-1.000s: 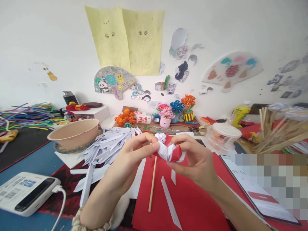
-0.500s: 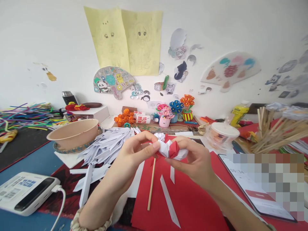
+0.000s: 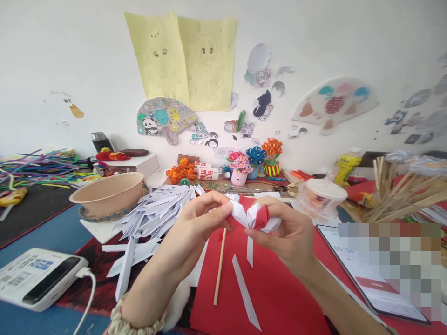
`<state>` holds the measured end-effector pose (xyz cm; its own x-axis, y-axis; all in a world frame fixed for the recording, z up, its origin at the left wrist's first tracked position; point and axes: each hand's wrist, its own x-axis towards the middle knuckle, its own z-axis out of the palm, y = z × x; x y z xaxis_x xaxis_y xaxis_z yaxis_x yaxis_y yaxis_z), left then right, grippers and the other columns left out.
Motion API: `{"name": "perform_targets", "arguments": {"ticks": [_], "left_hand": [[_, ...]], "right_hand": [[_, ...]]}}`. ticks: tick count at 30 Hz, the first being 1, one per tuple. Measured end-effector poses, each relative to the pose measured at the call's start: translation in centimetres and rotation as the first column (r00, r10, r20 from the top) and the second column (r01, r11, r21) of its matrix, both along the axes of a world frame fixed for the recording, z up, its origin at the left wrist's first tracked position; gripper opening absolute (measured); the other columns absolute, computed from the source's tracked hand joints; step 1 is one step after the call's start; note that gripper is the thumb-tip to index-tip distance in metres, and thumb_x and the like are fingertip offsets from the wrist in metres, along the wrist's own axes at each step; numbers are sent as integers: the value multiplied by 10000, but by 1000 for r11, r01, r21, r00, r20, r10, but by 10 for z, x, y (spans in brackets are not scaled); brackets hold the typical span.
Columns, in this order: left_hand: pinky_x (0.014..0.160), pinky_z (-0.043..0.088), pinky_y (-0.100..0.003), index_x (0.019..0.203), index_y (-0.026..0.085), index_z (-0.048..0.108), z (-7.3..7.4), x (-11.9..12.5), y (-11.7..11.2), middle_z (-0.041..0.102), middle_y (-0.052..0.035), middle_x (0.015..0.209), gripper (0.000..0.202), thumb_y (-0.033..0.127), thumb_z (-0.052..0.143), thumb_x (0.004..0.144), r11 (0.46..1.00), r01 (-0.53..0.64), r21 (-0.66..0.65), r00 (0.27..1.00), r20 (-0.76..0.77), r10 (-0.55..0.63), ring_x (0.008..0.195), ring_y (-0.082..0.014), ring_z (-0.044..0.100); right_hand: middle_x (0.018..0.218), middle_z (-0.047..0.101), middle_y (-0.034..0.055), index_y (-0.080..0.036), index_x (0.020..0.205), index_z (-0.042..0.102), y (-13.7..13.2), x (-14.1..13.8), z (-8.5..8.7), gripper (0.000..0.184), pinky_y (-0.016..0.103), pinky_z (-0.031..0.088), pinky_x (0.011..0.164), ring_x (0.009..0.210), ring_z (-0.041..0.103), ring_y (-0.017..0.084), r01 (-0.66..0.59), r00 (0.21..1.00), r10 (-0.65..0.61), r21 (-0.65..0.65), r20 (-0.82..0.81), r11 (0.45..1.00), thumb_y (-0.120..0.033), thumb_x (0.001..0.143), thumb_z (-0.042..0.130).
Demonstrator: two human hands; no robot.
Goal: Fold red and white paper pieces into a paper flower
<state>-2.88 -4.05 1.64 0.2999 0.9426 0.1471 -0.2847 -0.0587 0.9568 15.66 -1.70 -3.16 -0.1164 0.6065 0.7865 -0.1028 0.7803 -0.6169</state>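
Between both hands, above a red sheet (image 3: 279, 288), is a folded paper piece (image 3: 249, 216) in white with a red section. My left hand (image 3: 199, 223) pinches its left end between thumb and fingers. Around the right end close the fingers of my right hand (image 3: 286, 232), thumb underneath and partly hiding the piece. Below, a thin wooden stick (image 3: 220, 267) and a folded white paper strip (image 3: 246, 293) lie on the red sheet. A shorter white strip (image 3: 250, 252) shows just under my right thumb.
A heap of white paper strips (image 3: 153, 214) lies left of the hands, beside a beige basin (image 3: 106, 193). A white device with a cable (image 3: 42, 279) sits front left, a phone (image 3: 370, 274) at right. Wooden sticks (image 3: 391, 200) and a lidded cup (image 3: 323, 195) stand behind.
My right hand has shifted slightly right with its end of the paper piece, and more of the white part between the hands shows. My left hand keeps its pinch.
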Motion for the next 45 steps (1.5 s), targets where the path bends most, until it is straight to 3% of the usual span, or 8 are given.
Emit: {"name": "perform_targets", "arguments": {"ticks": [16, 25, 33, 37, 39, 41, 43, 45], "left_hand": [[609, 419, -196, 715, 117, 654, 6, 6, 18, 584, -8, 710, 198, 260, 784, 759, 989, 75, -126, 997, 12, -74, 642, -89, 511], [601, 392, -192, 763, 127, 634, 17, 23, 8, 612, 7, 713, 218, 306, 705, 865, 983, -163, 87, 982, -82, 170, 632, -74, 501], [652, 431, -204, 788, 130, 671, 20, 22, 5, 641, 1, 751, 182, 281, 772, 802, 984, -74, 164, 986, -135, 97, 686, -99, 546], [631, 411, -206, 744, 143, 667, 16, 19, 7, 599, 12, 712, 230, 323, 688, 885, 969, -40, 245, 977, -192, 89, 666, -93, 511], [628, 417, -218, 741, 152, 672, 13, 17, 10, 603, 8, 712, 247, 316, 638, 924, 940, -50, 339, 968, -213, 129, 659, -96, 515], [653, 445, -239, 776, 164, 689, 8, 15, 13, 644, -7, 750, 209, 281, 622, 935, 875, -95, 475, 951, -217, 221, 687, -112, 558], [704, 476, -264, 806, 177, 709, 4, 12, 16, 686, -25, 797, 149, 232, 638, 925, 740, -154, 655, 907, -203, 369, 754, -136, 613], [748, 499, -282, 824, 194, 729, -1, 9, 17, 713, -37, 839, 99, 180, 667, 900, 530, -176, 829, 835, -160, 526, 812, -156, 652]], "right_hand": [[849, 724, -9, -263, 888, 726, -1, 2, 3, 256, 325, 533, 749, 818, 642, 181, 39, 998, -46, 135, 47, 990, -49, 762, 790], [929, 686, 4, -258, 991, 724, 5, 2, 2, 236, 336, 527, 799, 860, 629, 183, -79, 996, 72, -183, -46, 980, -151, 794, 797], [883, 696, -7, -282, 960, 742, 5, 4, 3, 238, 337, 537, 774, 821, 637, 177, -143, 988, 123, -235, -99, 961, -172, 769, 832], [870, 690, -8, -275, 888, 732, 7, 7, 8, 222, 345, 533, 806, 842, 642, 182, -141, 990, 140, -163, -15, 977, -143, 742, 837], [1010, 688, 14, -276, 914, 731, 9, 7, 8, 250, 374, 511, 925, 1013, 632, 212, -87, 996, 87, -177, -8, 980, -164, 724, 848], [1192, 653, 33, -304, 1080, 699, 12, 7, 7, 419, 420, 498, 996, 1131, 608, 244, -87, 995, 70, -320, -65, 943, -223, 707, 870], [1275, 634, 54, -332, 1260, 608, 14, 7, 6, 616, 467, 518, 998, 1125, 632, 259, -189, 980, 134, -498, -146, 846, -292, 707, 877], [1248, 665, 78, -305, 1304, 585, 15, 8, 7, 623, 499, 518, 1016, 1097, 661, 266, -327, 945, 255, -593, -205, 736, -340, 742, 851]]}}
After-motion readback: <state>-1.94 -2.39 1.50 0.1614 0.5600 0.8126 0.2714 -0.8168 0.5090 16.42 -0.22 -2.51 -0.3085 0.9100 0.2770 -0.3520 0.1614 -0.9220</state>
